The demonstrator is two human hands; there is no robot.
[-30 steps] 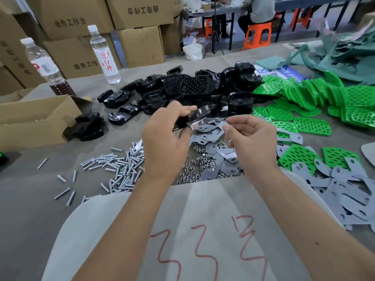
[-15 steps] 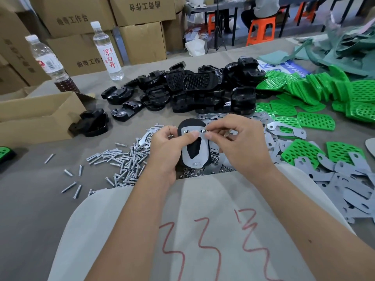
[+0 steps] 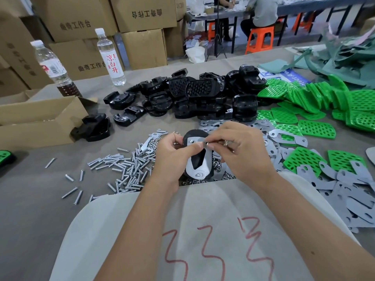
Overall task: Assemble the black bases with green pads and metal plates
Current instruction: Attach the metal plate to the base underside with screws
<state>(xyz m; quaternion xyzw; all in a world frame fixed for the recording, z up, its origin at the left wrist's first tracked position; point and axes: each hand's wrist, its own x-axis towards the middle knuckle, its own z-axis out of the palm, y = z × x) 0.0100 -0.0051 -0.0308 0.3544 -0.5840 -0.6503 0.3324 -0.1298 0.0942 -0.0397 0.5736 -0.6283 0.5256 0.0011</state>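
Pinching metal plate (image 3: pixel 199 159) onto black base (image 3: pixel 195 134) with both hands (image 3: pixel 172 157) (image 3: pixel 241 153); risks misaligned holes if thumbs slip.

Metal plate (image 3: pixel 199 159) on black base (image 3: pixel 195 135)

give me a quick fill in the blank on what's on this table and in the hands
1. Both hands hold a black base with a ____ plate laid on it.
2. The loose pads on the person's right are ____.
3. The screws lie in a pile on the person's ____ side.
4. ____ bottles stand beyond the black bases.

Missing words: metal; green; left; two
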